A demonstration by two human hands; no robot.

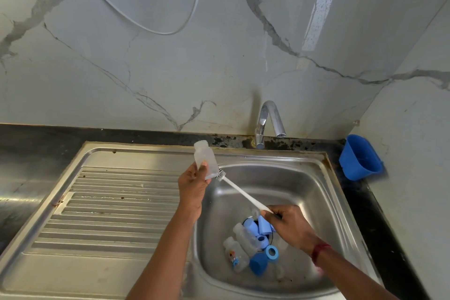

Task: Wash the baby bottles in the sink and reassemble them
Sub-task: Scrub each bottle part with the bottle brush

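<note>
Marble-backed counter carries a steel sink (304, 178). Left hand (191, 186) grips a clear baby bottle (205, 161) over the basin's far-left rim. Right hand (289, 224), nearer, grips the bottle brush (243, 193). Its long axis runs far-left, and its bristles touch the bottle's near end.

My left hand (193, 186) grips a clear bottle (204, 158), tilted above the edge of the sink (306, 190). My right hand (291, 225) holds the handle of a white brush (243, 193), its bristles touching the bottle's lower end. Two more bottles (246, 237) lie in the basin among blue caps (258, 265) and a blue ring (272, 252). The tap (267, 117) stands behind.
</note>
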